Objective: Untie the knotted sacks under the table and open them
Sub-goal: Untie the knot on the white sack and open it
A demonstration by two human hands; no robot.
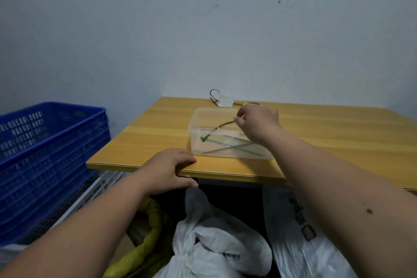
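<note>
Two hands work at the table: the left hand grips its front edge, the right hand pinches a brown tie over a clear box (ties inside). The sacks sit underneath, the middle white one knotted.

White sacks and a yellow sack crowd under the table; a dark gap behind them seems open.

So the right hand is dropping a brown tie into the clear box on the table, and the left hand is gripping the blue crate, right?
Not quite. The head view shows the left hand gripping the table edge, not the blue crate. The right hand does pinch a brown tie over the clear box.
</note>
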